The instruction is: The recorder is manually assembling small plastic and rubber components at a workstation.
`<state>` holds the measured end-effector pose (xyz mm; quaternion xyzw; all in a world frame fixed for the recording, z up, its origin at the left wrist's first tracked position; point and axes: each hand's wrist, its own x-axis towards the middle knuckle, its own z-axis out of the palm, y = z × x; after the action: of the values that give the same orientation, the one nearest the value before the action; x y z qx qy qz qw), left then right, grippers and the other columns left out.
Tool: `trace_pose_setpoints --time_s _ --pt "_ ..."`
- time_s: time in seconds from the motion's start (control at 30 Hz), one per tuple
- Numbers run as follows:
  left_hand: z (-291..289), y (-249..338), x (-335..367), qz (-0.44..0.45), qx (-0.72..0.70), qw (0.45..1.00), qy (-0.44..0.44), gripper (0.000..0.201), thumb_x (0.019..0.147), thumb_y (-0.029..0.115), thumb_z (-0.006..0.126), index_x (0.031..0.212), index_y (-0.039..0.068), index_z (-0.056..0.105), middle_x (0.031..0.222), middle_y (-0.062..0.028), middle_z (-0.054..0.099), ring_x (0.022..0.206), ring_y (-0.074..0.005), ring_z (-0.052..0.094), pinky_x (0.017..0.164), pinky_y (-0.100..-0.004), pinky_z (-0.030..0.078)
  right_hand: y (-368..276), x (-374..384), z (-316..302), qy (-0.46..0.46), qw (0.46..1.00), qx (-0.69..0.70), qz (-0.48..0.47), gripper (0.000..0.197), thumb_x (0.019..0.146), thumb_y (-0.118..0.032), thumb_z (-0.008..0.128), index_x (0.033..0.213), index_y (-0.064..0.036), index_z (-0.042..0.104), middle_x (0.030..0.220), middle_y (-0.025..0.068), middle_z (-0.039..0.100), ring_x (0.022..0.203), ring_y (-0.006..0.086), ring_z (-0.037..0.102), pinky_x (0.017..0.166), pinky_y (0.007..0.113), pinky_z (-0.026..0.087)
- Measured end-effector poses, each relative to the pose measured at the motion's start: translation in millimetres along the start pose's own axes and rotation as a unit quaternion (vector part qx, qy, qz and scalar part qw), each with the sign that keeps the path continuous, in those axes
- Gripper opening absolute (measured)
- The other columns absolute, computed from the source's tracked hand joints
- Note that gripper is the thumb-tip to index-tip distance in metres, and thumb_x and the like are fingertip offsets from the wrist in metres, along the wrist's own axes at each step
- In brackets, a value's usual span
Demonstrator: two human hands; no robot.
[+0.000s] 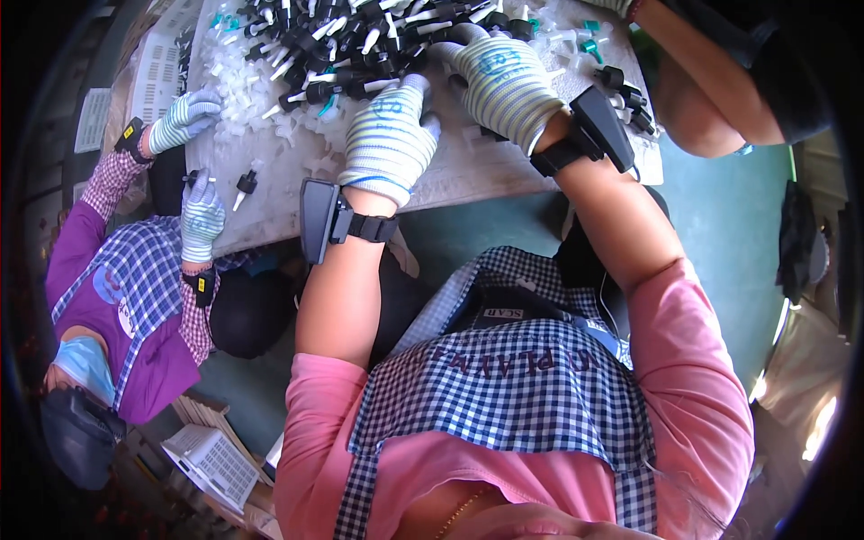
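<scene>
Both my hands wear striped white knit gloves and work at the near edge of a heap of black pump heads [315, 45] with white tubes. My left hand [389, 139] has its fingers bent inward beside a black pump head [321, 92]; what they hold, if anything, is hidden. Farther right, my right hand [504, 85] reaches into the heap with curled fingers, their tips covered by the hand itself. Clear plastic pieces [236, 94] and a few teal ones [591, 51] are mixed around the heap on the pale tabletop [279, 202].
At the left a co-worker in a purple top rests gloved hands [202, 220] by a lone black pump head [245, 185]. Several black pump heads [627, 94] lie at the table's right edge, near another person's arm [702, 63]. A white plastic crate [213, 463] stands lower left.
</scene>
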<state>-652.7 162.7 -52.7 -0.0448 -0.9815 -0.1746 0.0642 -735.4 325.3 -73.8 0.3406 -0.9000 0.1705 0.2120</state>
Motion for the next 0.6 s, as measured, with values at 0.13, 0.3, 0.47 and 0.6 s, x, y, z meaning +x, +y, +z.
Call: trace_pose_setpoints --time_s 0.13,0.3,0.47,0.6 --pt "0 1 -4 0.023 0.080 0.997 0.002 0.040 0.084 0.024 0.068 0.119 0.005 0.064 0.113 -0.0209 0.068 0.108 -0.0370 0.064 0.093 -0.0450 0.052 -8 5 -12 -0.101 0.994 -0.033 0.025 0.024 0.087 -0.028 0.064 0.107 -0.0178 0.072 0.104 0.0110 0.067 0.095 0.0316 0.068 0.080 0.045 0.054" --pt "3 -6 -1 0.036 0.038 0.998 0.043 0.027 0.084 0.020 0.066 0.108 0.008 0.066 0.101 -0.0181 0.068 0.087 -0.0361 0.069 0.076 -0.0463 0.055 -4 -4 -5 -0.096 0.995 -0.002 0.017 0.022 0.087 -0.031 0.065 0.101 -0.0148 0.071 0.095 0.0110 0.068 0.090 0.0307 0.069 0.076 0.045 0.054" --pt "-9 -16 5 -0.086 -0.156 0.984 -0.007 0.018 0.090 0.013 0.070 0.103 0.003 0.064 0.083 -0.0034 0.066 0.070 -0.0061 0.058 0.068 -0.0242 0.049 -1 -2 1 -0.059 0.997 0.042 0.042 0.025 0.087 -0.028 0.064 0.103 -0.0094 0.068 0.088 0.0131 0.069 0.083 0.0314 0.069 0.071 0.044 0.055" --pt "-5 -20 5 -0.088 -0.234 0.968 0.011 0.017 0.089 0.009 0.073 0.101 0.003 0.063 0.084 0.0008 0.065 0.072 -0.0060 0.057 0.068 -0.0233 0.049 -4 5 8 -0.011 0.996 0.042 0.073 0.032 0.091 -0.027 0.061 0.109 -0.0019 0.062 0.081 0.0139 0.069 0.077 0.0319 0.070 0.067 0.043 0.055"
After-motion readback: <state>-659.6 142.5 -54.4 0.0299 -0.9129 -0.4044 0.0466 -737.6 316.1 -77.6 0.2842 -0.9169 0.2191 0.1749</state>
